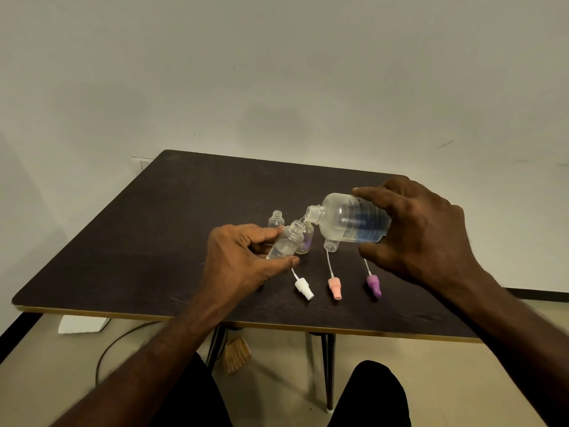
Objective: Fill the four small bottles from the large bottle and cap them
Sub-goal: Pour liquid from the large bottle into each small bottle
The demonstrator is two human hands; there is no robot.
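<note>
My right hand (421,232) grips the large clear bottle (348,221) with a blue label, tipped so its open neck points left and down. A thin stream runs from it into a small clear bottle (284,240), which my left hand (243,263) holds tilted between thumb and fingers; some liquid sits in it. Three more small bottles stand uncapped on the dark table (154,241): one at the back (276,219), one behind the held bottle (305,240), one under the large bottle (331,244). Spray caps lie near the front: white (303,288), pink (334,288), purple (374,285).
The table's near edge (277,326) has a yellow trim, with my knees below it. A white paper (81,323), a cable (114,343) and a brown striped object (235,354) lie on the floor. A bare wall stands behind the table.
</note>
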